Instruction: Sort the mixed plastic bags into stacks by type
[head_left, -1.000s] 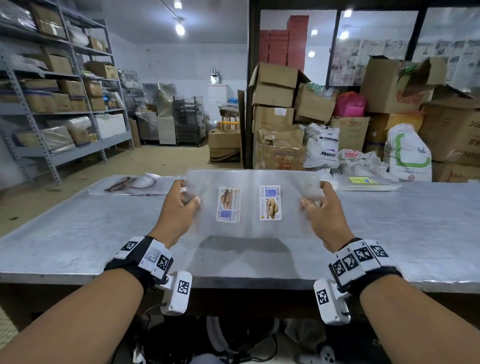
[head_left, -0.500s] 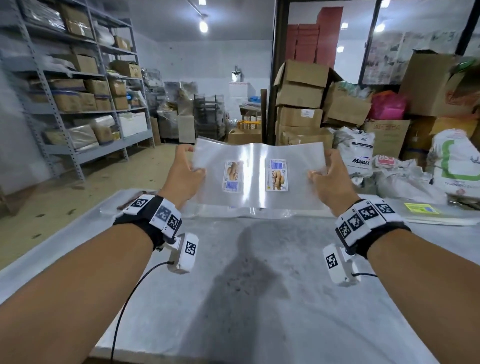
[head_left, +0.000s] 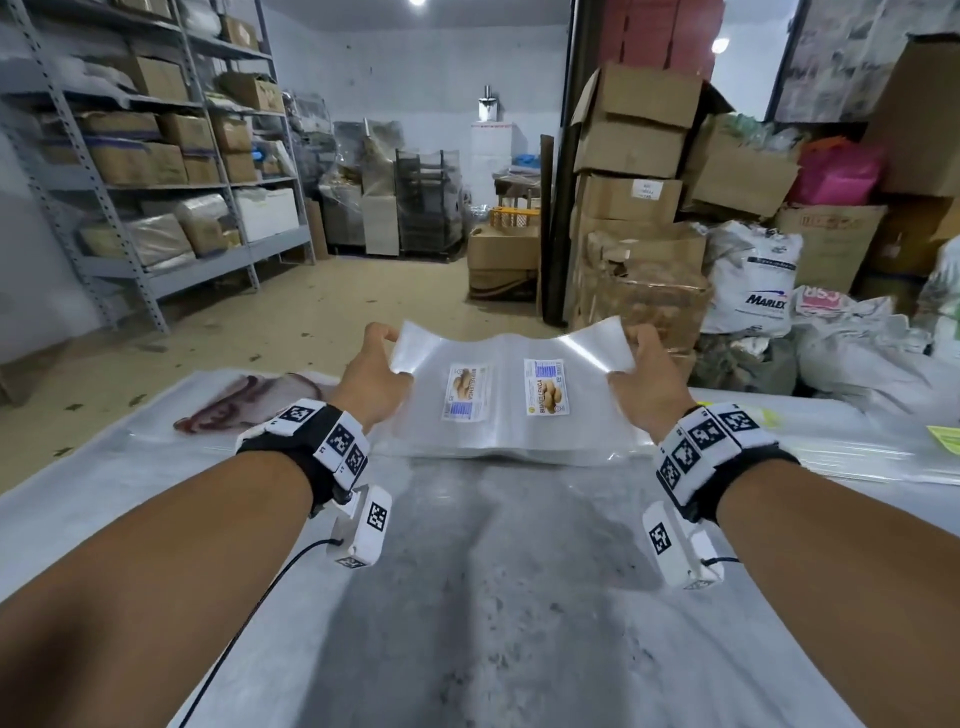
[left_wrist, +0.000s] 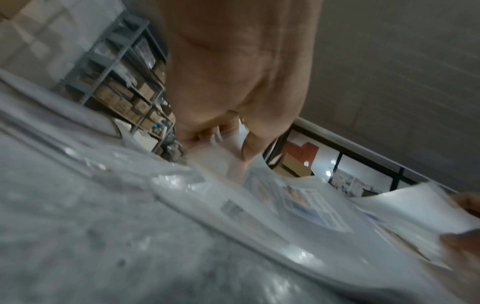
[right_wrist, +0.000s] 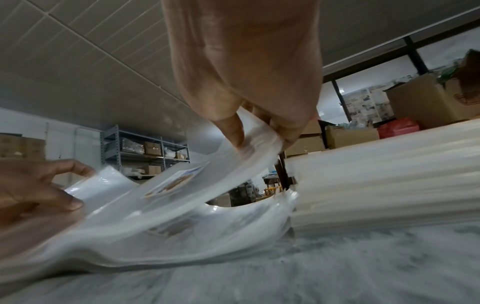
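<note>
A clear bag (head_left: 506, 387) with two printed labels is pinched at its far corners, left hand (head_left: 375, 375) on one and right hand (head_left: 645, 375) on the other, thumb on top and fingers curled under in both wrist views, so it's a tight narrow pinch, not a loose hold. The bag sits mid-frame in the head view, far edge raised and wavy, near edge already down on a stack (head_left: 511, 452) of what look like the same labelled bags on the table (head_left: 493, 597). Another bag pile (head_left: 857, 457) is seen at right of the frame, and one with a reddish print (head_left: 244, 402) at left, so this looks like the drop onto the matching stack. To get it done well, the sheet should probably be kept taut between the corners so the sag in the middle gets flattened, then lowered near-to-far so air isn't trapped underneath. Edges are best lined up with the stack before the pinch is let go, since slick film like this likely slides off easily. Both corners should be released together, or the bag will likely get skewed.
</note>
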